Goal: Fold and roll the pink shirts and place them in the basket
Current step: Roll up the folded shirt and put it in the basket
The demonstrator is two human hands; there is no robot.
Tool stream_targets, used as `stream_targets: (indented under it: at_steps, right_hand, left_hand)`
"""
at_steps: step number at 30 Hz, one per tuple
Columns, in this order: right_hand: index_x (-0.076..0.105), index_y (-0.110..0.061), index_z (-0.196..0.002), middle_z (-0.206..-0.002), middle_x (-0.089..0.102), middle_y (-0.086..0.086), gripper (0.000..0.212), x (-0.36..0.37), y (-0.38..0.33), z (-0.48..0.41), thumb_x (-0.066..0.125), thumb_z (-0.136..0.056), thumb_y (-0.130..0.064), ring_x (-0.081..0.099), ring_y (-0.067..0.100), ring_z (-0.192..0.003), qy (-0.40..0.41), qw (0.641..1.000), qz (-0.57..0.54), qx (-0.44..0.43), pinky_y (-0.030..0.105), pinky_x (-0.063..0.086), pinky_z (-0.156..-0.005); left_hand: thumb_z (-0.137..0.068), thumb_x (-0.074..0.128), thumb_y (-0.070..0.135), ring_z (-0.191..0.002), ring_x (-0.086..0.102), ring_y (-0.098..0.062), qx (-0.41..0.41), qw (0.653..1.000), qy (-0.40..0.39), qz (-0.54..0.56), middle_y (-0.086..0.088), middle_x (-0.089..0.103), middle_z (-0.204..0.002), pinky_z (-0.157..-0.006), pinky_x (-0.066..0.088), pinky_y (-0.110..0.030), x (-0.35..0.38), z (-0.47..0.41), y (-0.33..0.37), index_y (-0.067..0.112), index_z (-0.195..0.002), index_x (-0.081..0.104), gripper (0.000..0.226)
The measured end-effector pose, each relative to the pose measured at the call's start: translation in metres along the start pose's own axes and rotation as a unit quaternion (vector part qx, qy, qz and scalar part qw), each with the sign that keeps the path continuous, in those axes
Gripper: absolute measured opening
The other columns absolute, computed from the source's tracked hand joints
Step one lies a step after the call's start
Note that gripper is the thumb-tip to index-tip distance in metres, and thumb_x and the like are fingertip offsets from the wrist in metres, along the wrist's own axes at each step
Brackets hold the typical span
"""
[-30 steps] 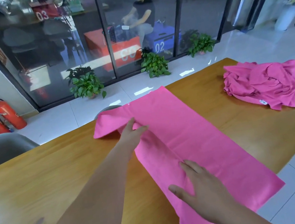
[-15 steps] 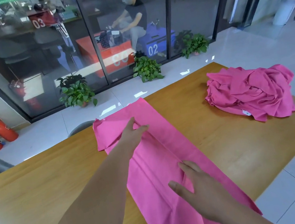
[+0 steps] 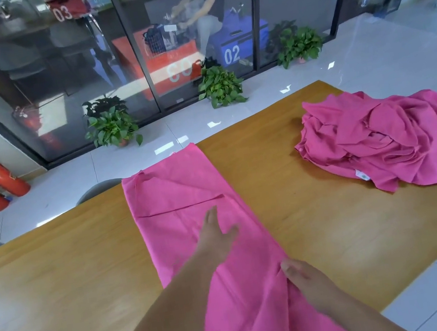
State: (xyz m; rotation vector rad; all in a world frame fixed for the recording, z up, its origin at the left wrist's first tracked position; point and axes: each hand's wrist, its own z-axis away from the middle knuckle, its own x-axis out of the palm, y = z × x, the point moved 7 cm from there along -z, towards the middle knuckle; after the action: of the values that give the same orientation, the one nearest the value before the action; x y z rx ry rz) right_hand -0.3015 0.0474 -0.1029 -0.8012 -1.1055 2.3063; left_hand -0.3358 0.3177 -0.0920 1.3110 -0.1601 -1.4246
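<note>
Fabric is the worry here: the folded pink shirt point(image 3: 191, 214) runs as one long strip across the wooden table point(image 3: 56, 281), and both ends look to pass the table edges, the near one spilling toward the person. If that hanging end tugs, I'd guess the strip slides and the sleeve flap folded in beyond the left hand's fingertips springs open.

Room is good. Bare wood lies wide to the left of the left hand point(image 3: 215, 238), which rests flat and open on the middle of the strip, gripping nothing. To the right of the right hand point(image 3: 304, 275) a narrower stretch of table runs to its edge. That hand looks to pinch the strip's right edge, thumb on top, where the cloth bunches; a pull there could skew the fold.

Further out from the right hand sits the heap of unfolded pink shirts point(image 3: 381, 136), well apart from the strip. No basket is in sight.
</note>
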Motion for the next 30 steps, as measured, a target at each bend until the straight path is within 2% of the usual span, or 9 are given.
stream_targets:
  at_steps: [2, 5, 11, 15, 17, 20, 23, 26, 30]
  right_hand:
    - [0.064, -0.024, -0.142, -0.142, 0.060, -0.008, 0.069, -0.002, 0.016, 0.000, 0.055, -0.090, -0.068, 0.055, 0.007, -0.134, 0.018, 1.000, -0.011, 0.005, 0.017, 0.038, -0.107]
    - [0.067, -0.037, -0.136, -0.139, 0.062, -0.013, 0.035, -0.002, 0.031, 0.011, 0.061, -0.103, -0.046, 0.055, -0.009, -0.119, 0.045, 0.999, -0.008, -0.003, 0.005, 0.040, -0.093]
    - [0.064, -0.048, -0.135, -0.131, 0.064, -0.025, 0.040, 0.005, 0.055, 0.050, 0.057, -0.098, -0.063, 0.057, -0.010, -0.115, 0.098, 0.995, 0.026, 0.010, 0.028, 0.049, -0.099]
    - [0.059, -0.053, -0.131, -0.123, 0.067, -0.028, 0.032, 0.020, 0.065, 0.082, 0.060, -0.099, -0.057, 0.062, -0.004, -0.115, 0.128, 0.991, 0.036, 0.029, 0.021, 0.046, -0.089]
    - [0.058, -0.055, -0.130, -0.119, 0.068, -0.027, 0.032, 0.028, 0.072, 0.096, 0.061, -0.098, -0.058, 0.063, -0.002, -0.114, 0.140, 0.989, 0.035, 0.040, 0.026, 0.047, -0.089]
    - [0.057, -0.051, -0.134, -0.122, 0.066, -0.024, 0.037, 0.037, 0.082, 0.109, 0.062, -0.099, -0.059, 0.062, 0.001, -0.116, 0.140, 0.989, 0.018, 0.050, 0.034, 0.050, -0.094]
    - [0.058, -0.047, -0.139, -0.126, 0.065, -0.025, 0.048, 0.038, 0.087, 0.111, 0.059, -0.096, -0.068, 0.062, 0.003, -0.120, 0.112, 0.993, 0.014, 0.037, 0.040, 0.051, -0.106]
    - [0.056, -0.045, -0.144, -0.132, 0.063, -0.021, 0.063, 0.028, 0.091, 0.108, 0.056, -0.091, -0.078, 0.062, 0.009, -0.123, 0.078, 0.996, -0.015, 0.031, 0.041, 0.051, -0.107]
    - [0.051, -0.046, -0.149, -0.148, 0.056, -0.012, 0.069, 0.009, 0.091, 0.107, 0.054, -0.091, -0.083, 0.057, 0.018, -0.133, 0.029, 0.997, -0.069, 0.033, 0.048, 0.049, -0.112]
  left_hand:
    - [-0.102, 0.061, 0.048, -0.157, 0.029, -0.021, 0.034, 0.997, -0.002, -0.067, 0.003, 0.025, -0.171, -0.126, 0.032, -0.043, 0.023, 0.034, -0.025, 0.022, -0.168, 0.024, 0.080]
    - [-0.098, 0.052, 0.059, -0.140, 0.048, -0.014, 0.059, 0.996, 0.005, -0.069, 0.010, 0.047, -0.153, -0.117, 0.044, -0.038, 0.047, 0.093, -0.061, 0.026, -0.156, 0.045, 0.067]
    - [-0.096, 0.065, 0.052, -0.098, 0.060, 0.006, 0.070, 0.996, -0.034, -0.043, 0.025, 0.060, -0.113, -0.086, 0.046, -0.007, 0.067, 0.159, -0.096, 0.031, -0.134, 0.067, 0.043]
    - [-0.091, 0.067, 0.054, -0.087, 0.062, 0.004, 0.058, 0.995, -0.072, -0.035, 0.023, 0.065, -0.100, -0.085, 0.054, -0.021, 0.076, 0.171, -0.103, 0.037, -0.126, 0.070, 0.039]
    - [-0.092, 0.068, 0.051, -0.086, 0.063, 0.003, 0.048, 0.994, -0.086, -0.050, 0.023, 0.066, -0.096, -0.089, 0.055, -0.027, 0.081, 0.175, -0.106, 0.038, -0.127, 0.069, 0.037]
    - [-0.092, 0.066, 0.048, -0.088, 0.067, -0.008, 0.049, 0.991, -0.092, -0.080, 0.020, 0.067, -0.087, -0.090, 0.055, -0.032, 0.085, 0.184, -0.102, 0.038, -0.126, 0.067, 0.036]
    - [-0.091, 0.072, 0.039, -0.089, 0.068, -0.014, 0.026, 0.991, -0.088, -0.093, 0.017, 0.070, -0.088, -0.089, 0.056, -0.035, 0.090, 0.191, -0.095, 0.032, -0.104, 0.072, 0.015]
    - [-0.095, 0.076, 0.030, -0.091, 0.068, -0.013, -0.008, 0.992, -0.115, 0.051, 0.004, 0.076, -0.099, -0.095, 0.056, -0.040, 0.099, 0.207, -0.072, 0.017, -0.101, 0.075, 0.015]
    - [-0.105, 0.067, 0.034, -0.097, 0.074, -0.019, -0.054, 0.937, -0.154, 0.308, -0.003, 0.080, -0.107, -0.090, 0.060, -0.035, 0.116, 0.243, -0.041, 0.008, -0.116, 0.070, 0.029]
